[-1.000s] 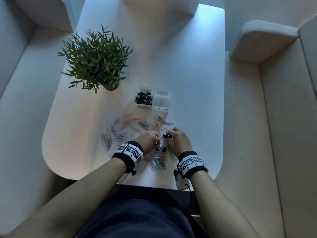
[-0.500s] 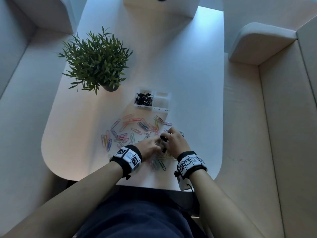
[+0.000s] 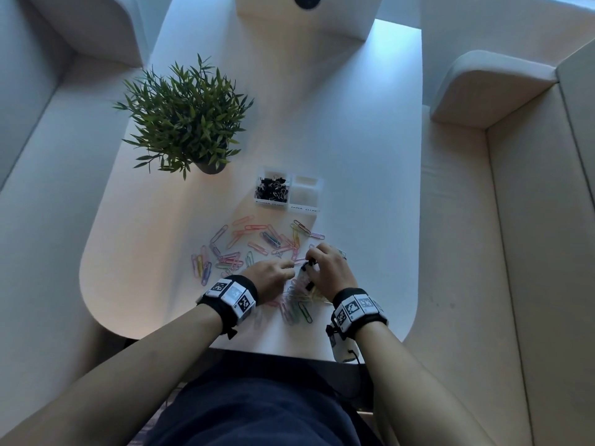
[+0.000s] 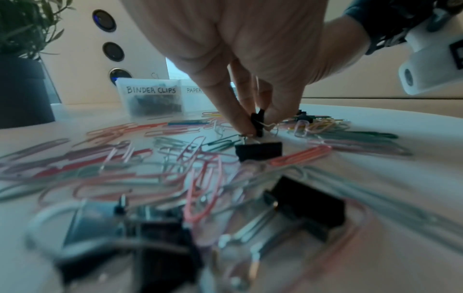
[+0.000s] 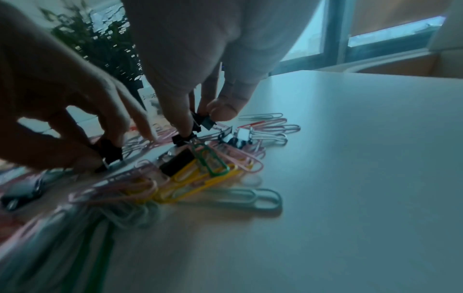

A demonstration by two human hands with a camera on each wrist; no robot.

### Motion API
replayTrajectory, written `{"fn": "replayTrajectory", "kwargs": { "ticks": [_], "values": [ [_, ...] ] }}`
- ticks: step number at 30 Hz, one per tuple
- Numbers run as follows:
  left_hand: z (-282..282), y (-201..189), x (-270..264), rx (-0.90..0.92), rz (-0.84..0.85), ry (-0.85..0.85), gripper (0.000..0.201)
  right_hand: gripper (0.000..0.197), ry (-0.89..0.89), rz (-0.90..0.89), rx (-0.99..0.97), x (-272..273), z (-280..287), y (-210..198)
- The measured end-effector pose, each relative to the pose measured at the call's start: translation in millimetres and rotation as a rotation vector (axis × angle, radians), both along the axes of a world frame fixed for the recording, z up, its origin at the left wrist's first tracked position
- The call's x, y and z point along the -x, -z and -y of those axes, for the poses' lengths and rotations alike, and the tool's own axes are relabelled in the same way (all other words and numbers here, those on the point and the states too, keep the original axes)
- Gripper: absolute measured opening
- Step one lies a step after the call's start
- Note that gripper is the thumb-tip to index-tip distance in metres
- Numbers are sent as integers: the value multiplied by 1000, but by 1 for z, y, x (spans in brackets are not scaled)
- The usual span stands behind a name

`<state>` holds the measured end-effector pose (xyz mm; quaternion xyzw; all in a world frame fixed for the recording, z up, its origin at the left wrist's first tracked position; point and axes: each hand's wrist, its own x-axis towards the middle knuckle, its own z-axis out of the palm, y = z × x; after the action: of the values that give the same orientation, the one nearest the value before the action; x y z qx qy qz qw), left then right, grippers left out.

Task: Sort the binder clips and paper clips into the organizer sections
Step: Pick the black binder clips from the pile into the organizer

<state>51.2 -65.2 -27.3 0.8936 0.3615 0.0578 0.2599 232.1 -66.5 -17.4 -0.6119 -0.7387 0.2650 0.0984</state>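
Coloured paper clips (image 3: 257, 246) lie scattered on the white table (image 3: 354, 156), mixed with black binder clips (image 4: 258, 150) near its front edge. Both hands work in this pile, close together. My left hand (image 3: 289, 268) pinches a black binder clip (image 4: 258, 121) between thumb and fingers, just above the table. My right hand (image 3: 310, 260) pinches another black binder clip (image 5: 203, 123). The clear organizer (image 3: 318, 188) stands beyond the pile. Its left section, labelled BINDER CLIPS (image 4: 150, 90), holds several black clips. Its right section (image 3: 306, 196) looks empty.
A potted green plant (image 3: 183, 117) stands at the back left of the table, left of the organizer. Beige upholstered seats (image 3: 531, 252) flank the table on both sides. More binder clips (image 4: 308, 202) lie blurred close under my left wrist.
Both hands have stayed in the pile and drawn slightly closer together. My right fingers have shifted a little left toward the left hand.
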Motion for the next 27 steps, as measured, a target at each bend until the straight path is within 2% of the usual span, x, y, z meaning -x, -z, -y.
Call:
{"fn": "replayTrajectory", "kwargs": {
  "ticks": [6,10,13,16,21,23,27],
  "values": [
    [1,-1,5,22,169,-121,14,14,81,-64,-2,-6,3,4],
    [-10,-18,10,18,304,-342,14,15,204,-163,-72,-10,2,4],
    [-42,-41,16,-26,393,-502,7,22,306,-250,-150,-5,-9,-13],
    [-91,-59,23,-84,363,-594,8,23,387,-352,-184,8,-34,-29],
    [-143,-57,28,104,56,-592,16,17,443,-404,-186,38,-81,-44],
    [-146,-58,32,101,69,-606,19,17,438,-395,-183,48,-97,-46],
    [-129,-60,41,-53,261,-711,21,22,355,-370,-139,66,-119,-49]
  ]
}}
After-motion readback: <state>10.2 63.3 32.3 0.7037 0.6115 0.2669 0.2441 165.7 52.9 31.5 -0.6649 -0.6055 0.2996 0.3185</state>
